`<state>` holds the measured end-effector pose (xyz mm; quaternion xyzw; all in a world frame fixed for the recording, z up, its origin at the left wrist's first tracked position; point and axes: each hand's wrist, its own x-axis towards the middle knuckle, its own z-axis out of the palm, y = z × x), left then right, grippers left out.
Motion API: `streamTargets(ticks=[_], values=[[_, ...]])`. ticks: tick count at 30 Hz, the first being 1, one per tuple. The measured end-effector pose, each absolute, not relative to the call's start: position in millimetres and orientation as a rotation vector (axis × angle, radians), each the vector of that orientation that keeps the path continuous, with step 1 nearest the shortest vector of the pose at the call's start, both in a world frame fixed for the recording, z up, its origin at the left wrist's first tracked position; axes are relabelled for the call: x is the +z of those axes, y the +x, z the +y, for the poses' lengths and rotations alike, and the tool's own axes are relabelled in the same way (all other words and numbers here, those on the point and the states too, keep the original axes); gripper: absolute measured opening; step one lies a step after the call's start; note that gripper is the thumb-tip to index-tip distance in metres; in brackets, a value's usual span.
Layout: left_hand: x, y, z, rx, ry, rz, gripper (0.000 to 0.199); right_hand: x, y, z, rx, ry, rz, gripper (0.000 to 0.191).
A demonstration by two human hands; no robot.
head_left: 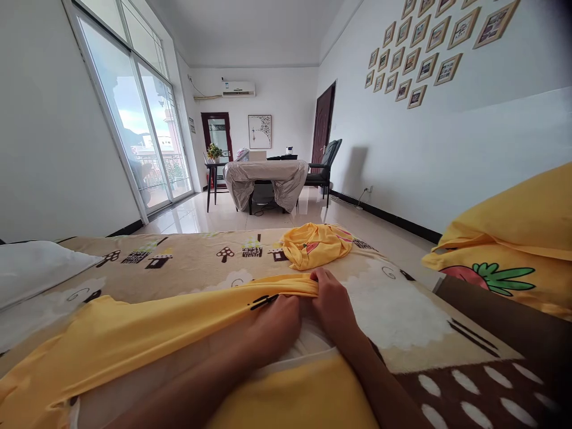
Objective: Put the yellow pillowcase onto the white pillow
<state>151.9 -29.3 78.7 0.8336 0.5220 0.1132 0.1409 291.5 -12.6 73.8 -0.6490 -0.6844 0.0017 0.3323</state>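
Observation:
A yellow cloth (156, 325) stretches from the lower left to the middle of the bed, its right end bunched. My left hand (279, 328) is closed on this cloth near black printed marks. Just to its right, my right hand (330, 301) grips the cloth's bunched end, fingers bent over it. Pale fabric (308, 339) shows beneath and between the hands. Another yellow piece (295, 396) with a white edge lies nearest me, partly behind my forearms. Beyond my hands rests a crumpled yellow cloth (317, 244) with a red print.
The patterned blanket (393, 298) covers the bed. A white pillow (40, 265) lies at the left edge. Yellow pillows (513, 238), one with a fruit print, are stacked at the right. A covered table (268, 171) and dark chair (326, 167) stand beyond the bed.

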Motion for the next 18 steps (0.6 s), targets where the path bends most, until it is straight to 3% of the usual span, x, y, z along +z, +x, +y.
streamTargets(ticks=[8,13,18], values=[[75.0,145.9,-30.9,0.593,2.427,1.210,0.045,74.4,292.0,-13.4,0.010,-1.682,-1.826,0.032],[86.8,145.6,-35.2,0.766,2.460,0.937,0.031,79.8,292.2,-17.8,0.080,-1.664,-1.825,0.033],[93.2,147.4,-40.1,0.662,2.477,0.869,0.020,82.0,292.0,-18.4,0.181,-1.686,-1.795,0.032]])
